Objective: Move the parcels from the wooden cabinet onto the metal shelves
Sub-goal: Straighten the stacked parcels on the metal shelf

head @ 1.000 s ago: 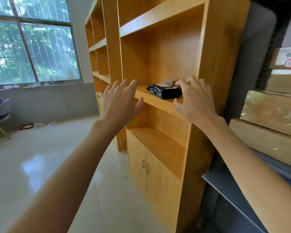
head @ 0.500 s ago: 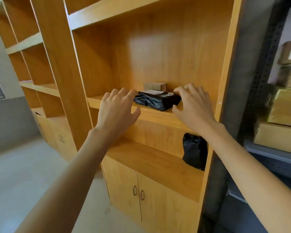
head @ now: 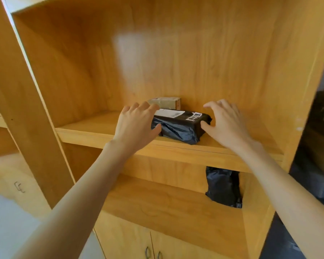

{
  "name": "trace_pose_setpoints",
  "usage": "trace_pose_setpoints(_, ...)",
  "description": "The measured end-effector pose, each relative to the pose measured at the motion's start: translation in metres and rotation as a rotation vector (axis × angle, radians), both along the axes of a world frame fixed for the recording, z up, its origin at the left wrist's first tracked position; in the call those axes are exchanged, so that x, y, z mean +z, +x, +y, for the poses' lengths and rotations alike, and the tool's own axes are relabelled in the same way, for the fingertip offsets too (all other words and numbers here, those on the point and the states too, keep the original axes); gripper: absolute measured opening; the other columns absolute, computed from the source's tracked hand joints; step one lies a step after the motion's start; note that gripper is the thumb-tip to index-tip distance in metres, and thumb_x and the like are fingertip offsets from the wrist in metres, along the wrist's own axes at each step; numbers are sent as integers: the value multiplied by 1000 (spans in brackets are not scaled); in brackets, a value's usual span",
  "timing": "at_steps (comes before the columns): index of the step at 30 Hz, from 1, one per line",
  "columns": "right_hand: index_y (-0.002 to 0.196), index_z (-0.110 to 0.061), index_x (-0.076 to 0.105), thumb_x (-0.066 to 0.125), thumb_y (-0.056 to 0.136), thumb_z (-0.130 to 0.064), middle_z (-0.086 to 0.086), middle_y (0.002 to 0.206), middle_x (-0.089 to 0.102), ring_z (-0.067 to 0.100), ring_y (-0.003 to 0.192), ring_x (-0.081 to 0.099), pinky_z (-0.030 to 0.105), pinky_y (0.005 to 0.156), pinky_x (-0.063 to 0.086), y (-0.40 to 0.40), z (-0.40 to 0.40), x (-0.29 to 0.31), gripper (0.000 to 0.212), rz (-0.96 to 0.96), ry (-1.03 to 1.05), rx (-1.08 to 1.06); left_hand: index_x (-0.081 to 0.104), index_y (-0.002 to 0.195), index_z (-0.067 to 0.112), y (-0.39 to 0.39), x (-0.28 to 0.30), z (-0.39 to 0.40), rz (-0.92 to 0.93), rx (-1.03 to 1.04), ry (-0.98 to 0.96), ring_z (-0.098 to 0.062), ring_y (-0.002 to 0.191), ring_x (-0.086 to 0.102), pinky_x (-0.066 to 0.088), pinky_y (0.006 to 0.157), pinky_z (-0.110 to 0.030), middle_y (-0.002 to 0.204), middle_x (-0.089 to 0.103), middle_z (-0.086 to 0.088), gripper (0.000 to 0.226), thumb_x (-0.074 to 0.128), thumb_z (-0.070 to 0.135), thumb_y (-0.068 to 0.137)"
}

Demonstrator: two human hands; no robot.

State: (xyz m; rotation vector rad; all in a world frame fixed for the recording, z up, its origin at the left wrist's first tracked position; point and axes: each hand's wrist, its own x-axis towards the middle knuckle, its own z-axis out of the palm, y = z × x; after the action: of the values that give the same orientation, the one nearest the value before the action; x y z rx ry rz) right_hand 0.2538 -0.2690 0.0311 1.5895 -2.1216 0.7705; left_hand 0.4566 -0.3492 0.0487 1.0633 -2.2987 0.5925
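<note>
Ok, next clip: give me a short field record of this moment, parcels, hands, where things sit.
setting: wooden cabinet, open shelves
target: black parcel at the shelf's front edge
behind it: small cardboard box
shelf below: black bag, right side
left hand: at the parcel's left end, thumb touching
right hand: at its right end, thumb touching
lifted: not yet

Both bare forearms are reaching forward and up. Left hand (head: 137, 126) is spreading its fingers, thumb angling inward to the right. Right hand (head: 225, 124) is mirroring it, fingers loosely arched, thumb pointing left.
</note>
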Motion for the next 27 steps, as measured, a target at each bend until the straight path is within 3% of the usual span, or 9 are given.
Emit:
trace_pose_setpoints(9,137,-22,44,59,92,-36,4,133,45,26,126,38,37,100,33,-4,-82,11,50,-32,20,-73,47,135,21,-21,3,-115,-22,-150,21,-28,111,54,40,90,-37,126,58,-4,49,54,41,91)
trace_pose_setpoints(14,135,-33,44,68,81,-49,-4,141,41,16,134,33,34,101,29,-10,-91,18,61,-359,28,34,50,133,20,-32,1,-152,24,-296,27,-31,107,56,41,86,-38,122,60,-6,49,58,39,89)
trace_pose_setpoints(20,148,-43,14,77,65,-55,-9,158,13,15,144,18,37,114,24,-11,-119,33,105,-493,535,9,55,127,18,-32,0,-191,67,-412,11,-32,100,58,42,79,-38,114,63,-6,46,59,38,86)
trace_pose_setpoints(23,150,-43,6,79,52,-63,-11,159,12,16,144,21,37,115,27,-13,-136,31,123,-538,724,-26,56,126,18,-32,-4,-206,95,-448,11,-31,98,59,42,78,-37,113,64,-6,45,61,36,85)
trace_pose_setpoints(27,152,-37,8,81,60,-56,-10,157,19,16,141,27,37,114,31,-14,-143,28,118,-549,784,-64,57,125,17,-34,-11,-218,124,-482,25,-32,98,60,42,78,-38,114,65,-6,43,62,33,86)
